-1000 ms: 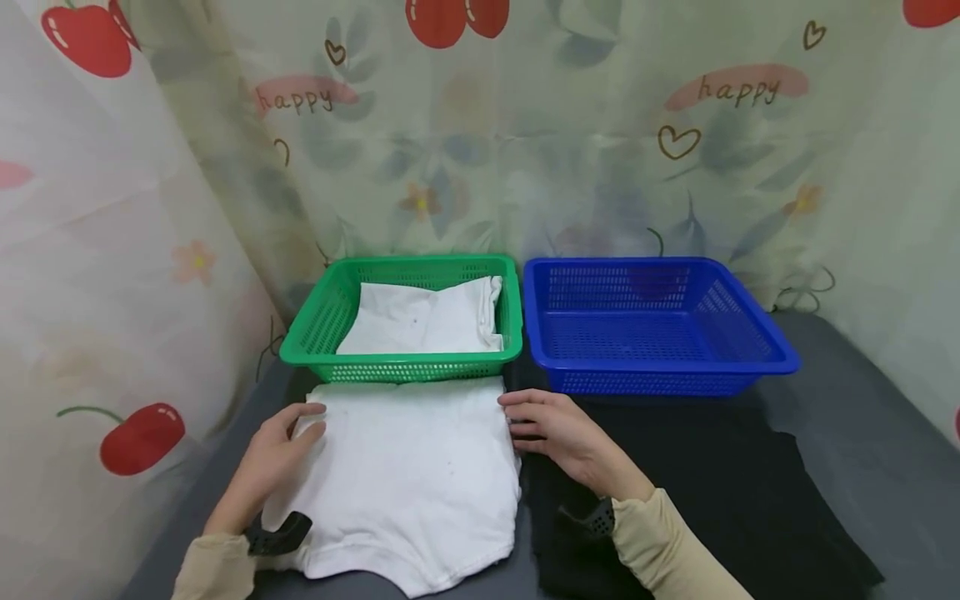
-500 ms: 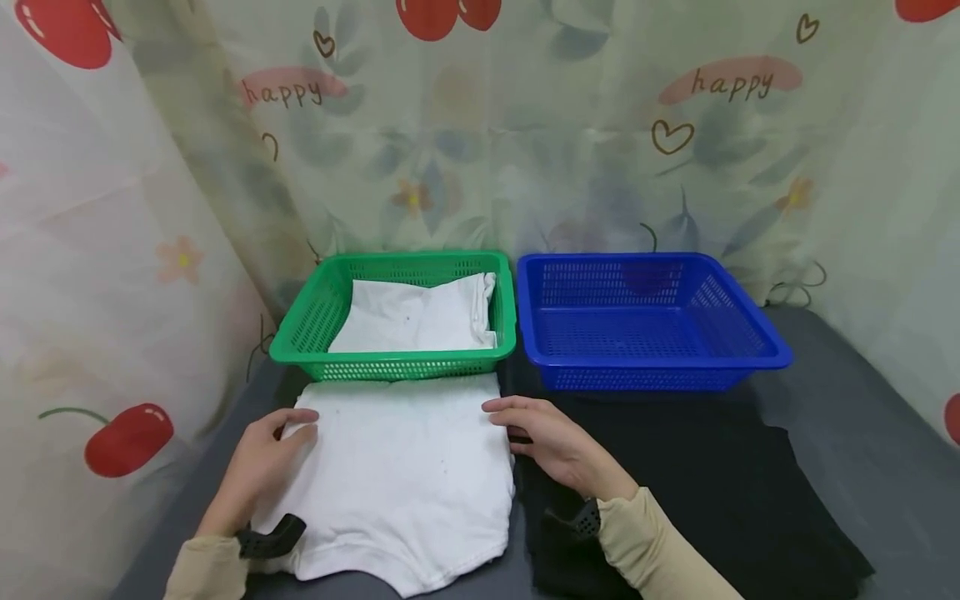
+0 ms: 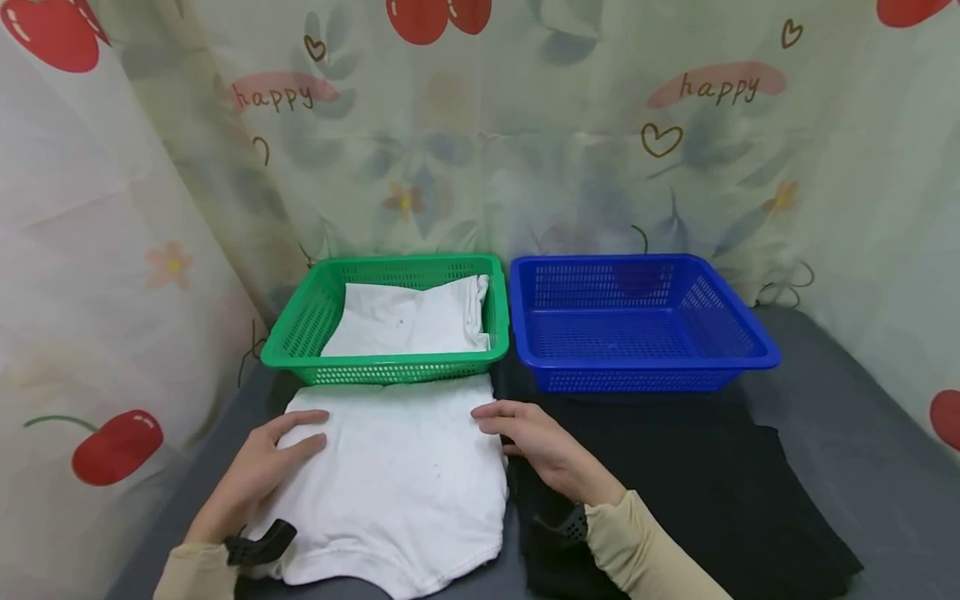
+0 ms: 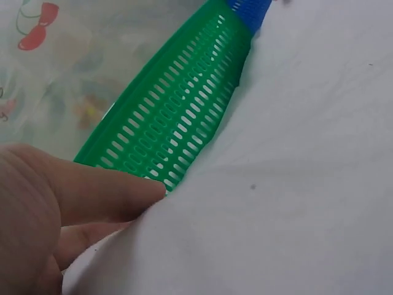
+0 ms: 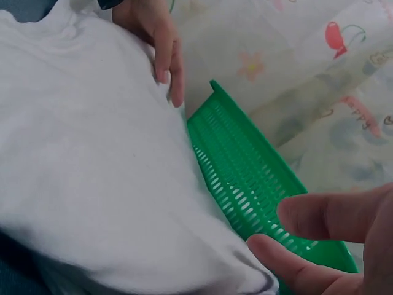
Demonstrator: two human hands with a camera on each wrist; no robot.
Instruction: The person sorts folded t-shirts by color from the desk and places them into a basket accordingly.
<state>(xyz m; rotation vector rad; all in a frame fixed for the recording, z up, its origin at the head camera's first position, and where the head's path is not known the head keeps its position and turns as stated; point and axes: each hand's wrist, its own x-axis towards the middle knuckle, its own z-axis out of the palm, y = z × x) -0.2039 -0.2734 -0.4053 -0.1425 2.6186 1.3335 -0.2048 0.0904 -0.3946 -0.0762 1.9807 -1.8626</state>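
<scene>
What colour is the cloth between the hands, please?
The cloth is white; the head view shows it best.

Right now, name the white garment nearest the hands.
The front white garment, between left hand and right hand; the other white garment lies inside the green basket.

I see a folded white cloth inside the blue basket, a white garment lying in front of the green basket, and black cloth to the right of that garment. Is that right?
Not quite: the head view shows the folded white cloth inside the green basket, not the blue basket. The white garment and the black cloth lie as you said.
</scene>
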